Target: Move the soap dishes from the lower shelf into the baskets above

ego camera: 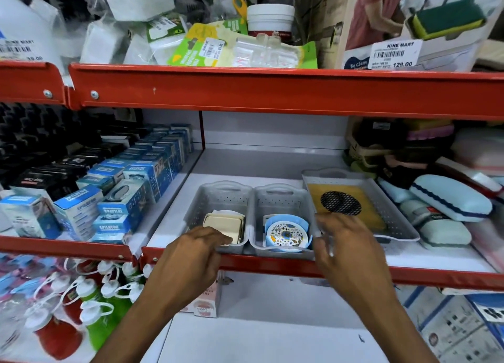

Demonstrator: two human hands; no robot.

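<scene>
Two grey perforated baskets stand side by side on the middle shelf. The left basket [215,199] holds cream rectangular soap dishes [222,223]. The right basket [283,199] holds a round dish with a blue rim and floral pattern [285,236]. My left hand [191,259] rests at the left basket's front rim, fingers curled over its edge. My right hand [346,245] hovers at the right basket's front right corner with fingers spread and nothing in it. A wider grey tray [395,218] to the right holds a yellow flat item with a black dotted circle.
Blue boxes [120,199] fill the shelf to the left. Pale blue cases [450,196] and pouches lie to the right. The red shelf lip [272,264] runs under my hands. Below are capped bottles [90,302] at left, a small pink box [204,300] and a white shelf.
</scene>
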